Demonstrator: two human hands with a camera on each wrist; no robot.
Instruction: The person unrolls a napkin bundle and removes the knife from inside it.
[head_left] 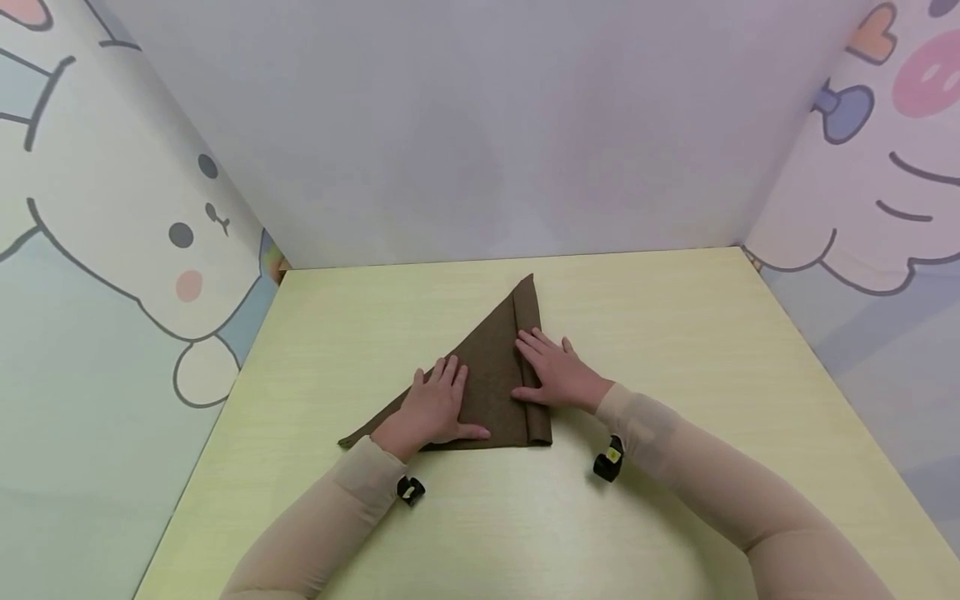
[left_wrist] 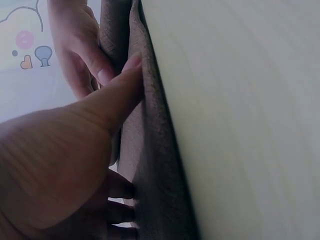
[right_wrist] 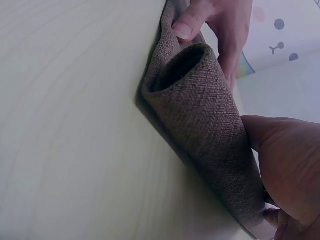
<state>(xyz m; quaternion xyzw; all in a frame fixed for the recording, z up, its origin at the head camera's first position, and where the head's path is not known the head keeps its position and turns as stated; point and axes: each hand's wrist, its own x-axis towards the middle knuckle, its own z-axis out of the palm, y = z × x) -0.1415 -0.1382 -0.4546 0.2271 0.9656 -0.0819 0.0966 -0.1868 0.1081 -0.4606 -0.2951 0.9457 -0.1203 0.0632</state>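
Observation:
A brown cloth [head_left: 491, 408], folded to a triangle, lies on the table with its tall point at the back. Along its right side a strip [head_left: 534, 425] is turned over, and in the right wrist view the strip's near end [right_wrist: 200, 85] shows as a hollow, rounded fold. My left hand [head_left: 433, 408] rests on the cloth's middle, fingers spread and thumb pointing right near the front edge. Over the turned strip lies my right hand [head_left: 561, 375], its fingers stretched out and its fingertips and thumb tip at the strip's inner edge.
The pale wooden table [head_left: 660, 325] meets a plain white wall panel [head_left: 480, 133] at the back. Side panels with cartoon animals [head_left: 150, 250] stand left and right. A small black device hangs at each sleeve cuff.

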